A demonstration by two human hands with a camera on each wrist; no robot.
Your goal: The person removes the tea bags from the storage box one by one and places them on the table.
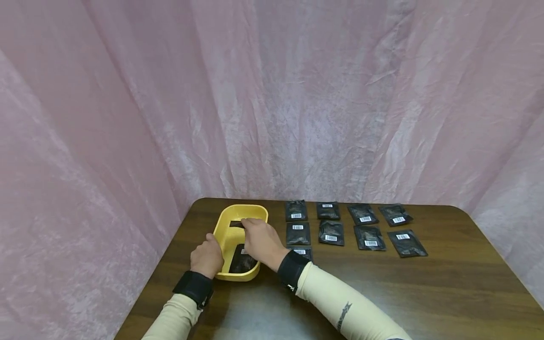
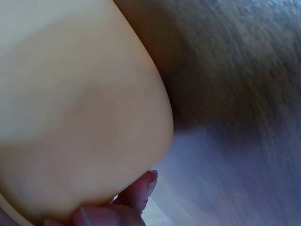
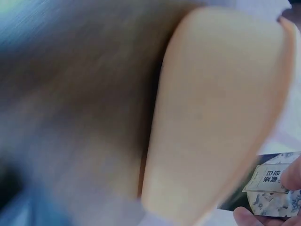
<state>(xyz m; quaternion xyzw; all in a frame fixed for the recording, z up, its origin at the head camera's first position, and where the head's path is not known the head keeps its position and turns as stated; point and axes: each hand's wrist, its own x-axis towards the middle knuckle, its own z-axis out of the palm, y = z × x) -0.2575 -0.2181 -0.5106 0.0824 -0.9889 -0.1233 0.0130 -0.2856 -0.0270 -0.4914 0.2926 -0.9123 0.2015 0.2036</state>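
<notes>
Left hand (image 1: 207, 256): It rests on the near left edge of the yellow tub (image 1: 223, 225). The fingers (image 2: 141, 190) curl round the tub's outer wall and hold it steady. The left wrist view shows the fingertips pressed on the yellow side.

Right hand (image 1: 262, 240): It reaches over the tub from the right. The thumb and fingers pinch a small dark packet (image 1: 236, 224) above the far part of the tub. The right wrist view shows the packet's printed corner between the fingertips.

Packet in the tub (image 1: 242, 260): One more dark packet lies flat on the tub's floor, near end, partly under the right hand.

Yellow tub: It sits on the left part of the brown table (image 1: 446, 293), close to the left edge.

Row of packets (image 1: 370, 237): More dark packets with white labels lie flat in rows on the table, to the right of the tub. One is half hidden by the right wrist.

What could go wrong: The pinch is only on one end of the packet, so it could slip and fall outside the tub. The tub is near the table's left edge, so a hard push from the right hand could slide it off if the left hand lets go. The right sleeve (image 1: 340, 302) could also brush the nearest packets and knock them crooked.
</notes>
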